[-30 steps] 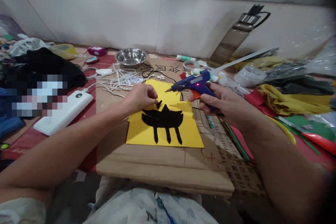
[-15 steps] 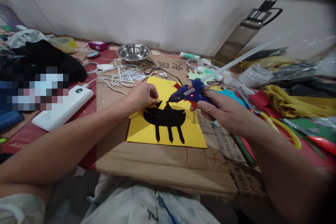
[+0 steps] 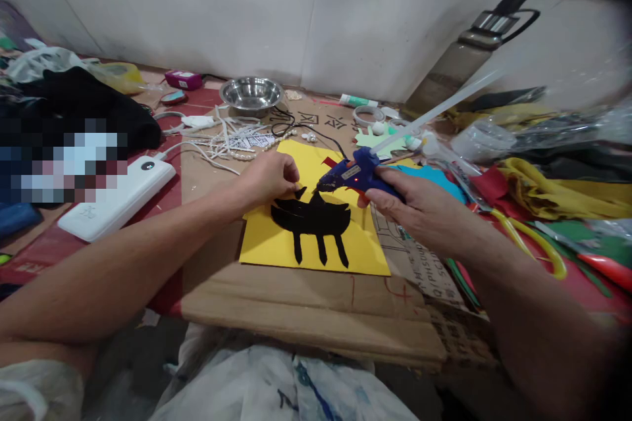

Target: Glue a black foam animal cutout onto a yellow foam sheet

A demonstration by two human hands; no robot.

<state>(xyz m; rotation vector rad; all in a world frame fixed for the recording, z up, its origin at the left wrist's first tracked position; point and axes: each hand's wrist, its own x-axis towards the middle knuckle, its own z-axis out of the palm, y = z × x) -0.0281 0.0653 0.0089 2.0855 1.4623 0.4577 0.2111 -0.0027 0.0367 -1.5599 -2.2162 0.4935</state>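
A blue hot glue gun [image 3: 358, 173] with a clear glue stick [image 3: 439, 110] in its back is in my right hand [image 3: 407, 200], fingers wrapped round the handle. Its nozzle is close to a pointed top part of a black cut-out shape [image 3: 312, 217], which has three legs and lies on a yellow sheet [image 3: 266, 253]. My left hand [image 3: 276, 177] is closed in a pinch on a pointed bit of black material [image 3: 300, 193] at the upper left of the shape. I cannot tell whether that bit is joined to the shape.
Cardboard [image 3: 306, 299] lies under the sheet. Behind stand a steel bowl [image 3: 251, 95] and a leaning bottle [image 3: 449, 66]. To the left is a white power bank [image 3: 118, 197] with a cable. Yellow-handled scissors [image 3: 533, 243] and coloured fabric scraps [image 3: 557, 187] crowd the right.
The camera view has shifted slightly. Both hands keep nearly the same place over the yellow sheet, with the glue gun's nozzle still close to the black shape.
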